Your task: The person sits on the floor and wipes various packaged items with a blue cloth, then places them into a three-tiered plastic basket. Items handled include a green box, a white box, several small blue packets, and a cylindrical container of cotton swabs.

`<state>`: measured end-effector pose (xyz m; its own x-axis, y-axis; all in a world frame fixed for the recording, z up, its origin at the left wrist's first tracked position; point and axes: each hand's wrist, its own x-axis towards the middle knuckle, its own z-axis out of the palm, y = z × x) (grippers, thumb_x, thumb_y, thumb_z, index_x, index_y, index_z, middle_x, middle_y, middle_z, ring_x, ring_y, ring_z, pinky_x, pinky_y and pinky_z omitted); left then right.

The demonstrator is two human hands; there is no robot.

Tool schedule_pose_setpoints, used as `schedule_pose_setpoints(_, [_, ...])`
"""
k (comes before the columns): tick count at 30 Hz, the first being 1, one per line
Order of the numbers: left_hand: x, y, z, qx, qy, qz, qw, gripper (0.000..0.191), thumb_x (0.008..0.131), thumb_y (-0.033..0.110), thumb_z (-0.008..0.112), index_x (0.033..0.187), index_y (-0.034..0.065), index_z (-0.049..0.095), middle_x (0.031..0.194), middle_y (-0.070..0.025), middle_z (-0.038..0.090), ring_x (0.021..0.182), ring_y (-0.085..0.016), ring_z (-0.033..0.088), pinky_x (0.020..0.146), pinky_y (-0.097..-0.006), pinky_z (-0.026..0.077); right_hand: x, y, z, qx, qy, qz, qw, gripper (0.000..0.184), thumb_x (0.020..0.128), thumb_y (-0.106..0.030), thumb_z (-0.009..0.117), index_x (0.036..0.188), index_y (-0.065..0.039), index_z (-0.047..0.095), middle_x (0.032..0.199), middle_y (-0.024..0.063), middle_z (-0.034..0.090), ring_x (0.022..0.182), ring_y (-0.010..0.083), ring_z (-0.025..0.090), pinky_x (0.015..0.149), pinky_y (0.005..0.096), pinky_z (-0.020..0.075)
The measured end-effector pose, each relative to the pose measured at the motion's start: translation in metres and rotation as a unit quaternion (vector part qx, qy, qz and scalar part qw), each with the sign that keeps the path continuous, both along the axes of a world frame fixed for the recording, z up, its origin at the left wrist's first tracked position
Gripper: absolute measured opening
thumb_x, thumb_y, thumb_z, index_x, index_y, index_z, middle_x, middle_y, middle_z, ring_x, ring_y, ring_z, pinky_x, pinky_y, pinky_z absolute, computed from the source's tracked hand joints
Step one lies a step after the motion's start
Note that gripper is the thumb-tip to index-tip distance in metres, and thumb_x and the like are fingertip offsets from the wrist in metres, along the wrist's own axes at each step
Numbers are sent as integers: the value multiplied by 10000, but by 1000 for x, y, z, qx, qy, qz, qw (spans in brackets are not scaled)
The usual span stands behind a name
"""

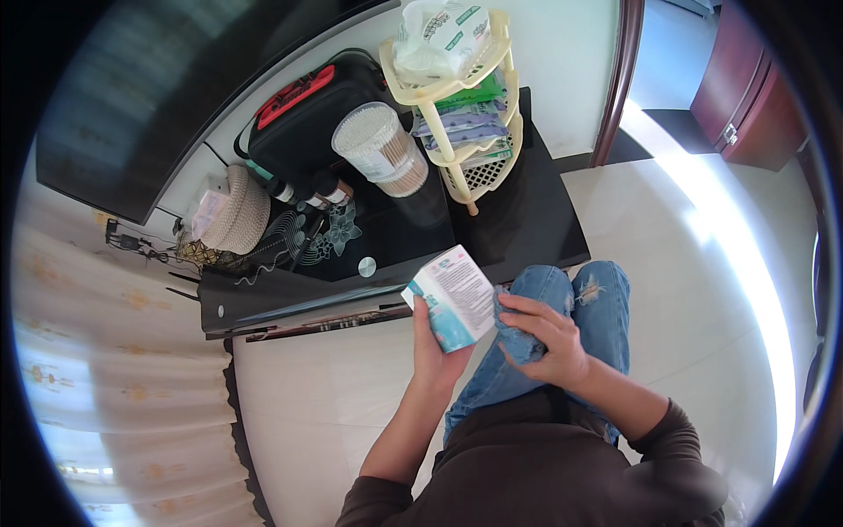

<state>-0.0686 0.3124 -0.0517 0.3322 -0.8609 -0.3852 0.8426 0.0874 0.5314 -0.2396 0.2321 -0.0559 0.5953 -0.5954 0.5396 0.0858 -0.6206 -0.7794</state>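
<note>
My left hand [438, 359] holds a white and teal cardboard box [454, 300] that bears printed writing. The box is tilted, held up in front of the black TV stand's front edge. In my right hand [550, 342] is a bunched blue cloth [520, 332], pressed together between fingers and thumb. The cloth is right beside the box's right side; whether the two touch I cannot tell. Beneath the cloth are my knees in blue jeans [599, 316].
On the black TV stand [421, 230] are a tub of cotton swabs [382, 148], a black bag [309, 125], small bottles [332, 188], a woven basket [240, 214] and a cream plastic shelf rack [454, 158] with packets. A television [164, 85] overhangs it. A curtain [132, 395] hangs at left.
</note>
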Motion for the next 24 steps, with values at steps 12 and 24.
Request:
schedule_pose_setpoints(12, [1, 15, 3, -90, -84, 19, 992, 613, 959, 556, 384, 1298, 60, 505, 1219, -121, 594, 1111, -259, 582, 945, -381, 479, 44, 12, 22, 464, -131, 143, 865, 379, 943, -230, 584, 1249, -9, 548, 1017, 20, 592, 919, 80, 507, 830, 248, 439])
schedule_pose_setpoints(24, [26, 34, -38, 60, -206, 157, 964, 560, 961, 473, 497, 1372, 105, 400, 1310, -54, 527, 1225, -229, 500, 1046, -417, 383, 24, 41, -16, 434, -21, 6, 901, 156, 860, -117, 670, 949, 9, 644, 845, 12, 631, 749, 66, 564, 657, 238, 481])
